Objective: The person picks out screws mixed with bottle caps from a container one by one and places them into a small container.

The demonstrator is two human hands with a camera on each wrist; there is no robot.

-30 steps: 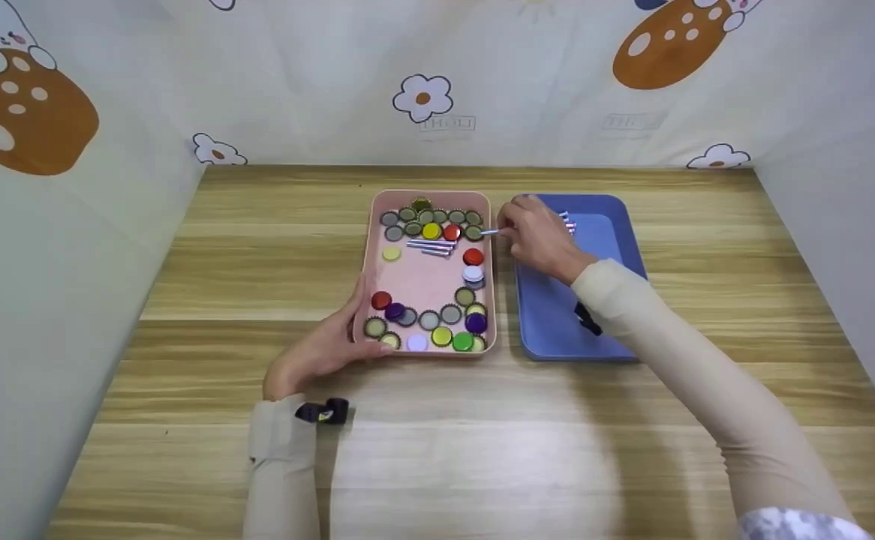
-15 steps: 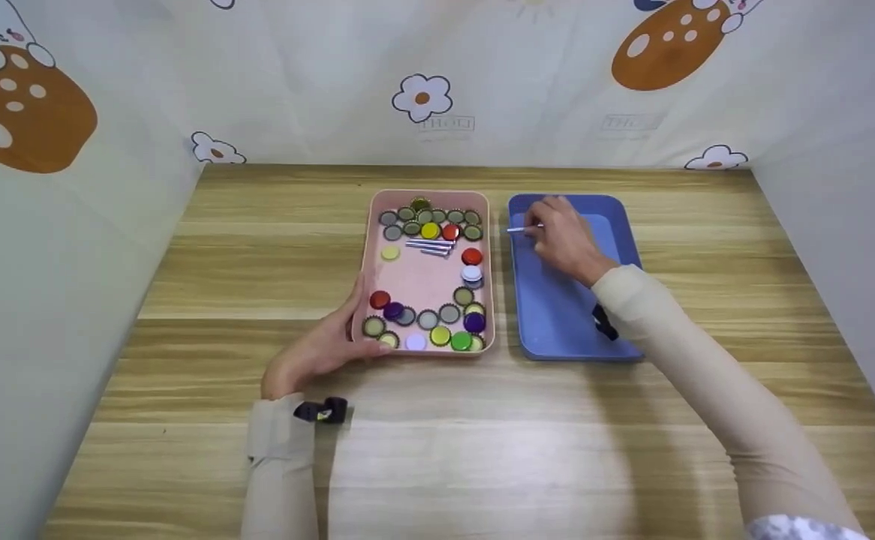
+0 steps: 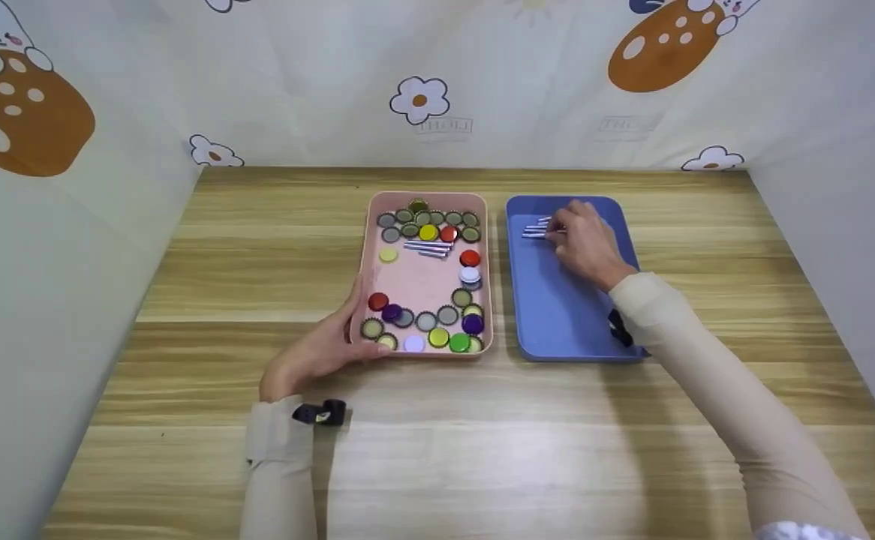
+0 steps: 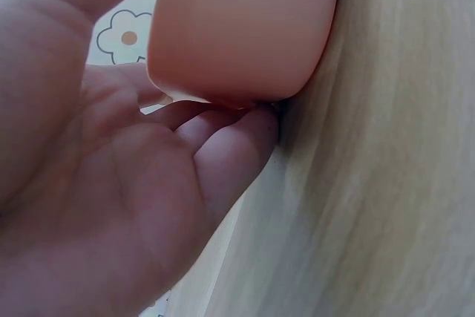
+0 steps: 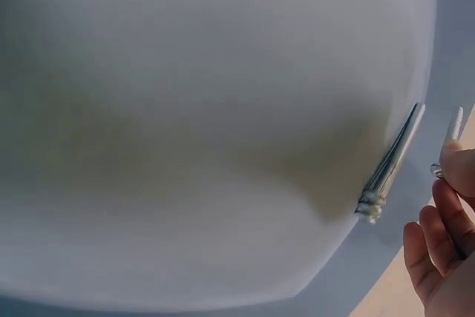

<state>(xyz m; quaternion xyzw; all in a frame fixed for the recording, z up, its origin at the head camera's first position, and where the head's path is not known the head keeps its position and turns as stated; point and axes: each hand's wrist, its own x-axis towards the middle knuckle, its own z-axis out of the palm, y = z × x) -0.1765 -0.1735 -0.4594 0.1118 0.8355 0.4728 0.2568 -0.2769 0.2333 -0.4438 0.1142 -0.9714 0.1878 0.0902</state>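
At the near left corner of the pink tray point(image 3: 415, 281), my left hand point(image 3: 325, 346) grips the wall. Its thumb lies along the near rim and its fingers bend against the left side, as the left wrist view shows close up. Over the far end of the blue tray point(image 3: 557, 315), my right hand point(image 3: 586, 244) pinches a silver screw point(image 5: 457, 122) between thumb and fingers. Beside those fingertips, several silver screws point(image 3: 535, 231) lie on the blue tray's floor; the right wrist view shows such screws point(image 5: 390, 165) bunched near the wall. More screws point(image 3: 430, 247) lie in the pink tray.
Many bottle caps point(image 3: 438, 337) in several colours, some turned over, line the pink tray's far, right and near sides. Both trays stand side by side on a wooden table point(image 3: 220, 262) with a narrow gap between. A patterned cloth point(image 3: 317, 90) encloses the back and sides.
My right hand has carried a screw rightward from the pink tray's right edge to above the blue tray, near the other screws. The left hand keeps its grip on the pink tray.
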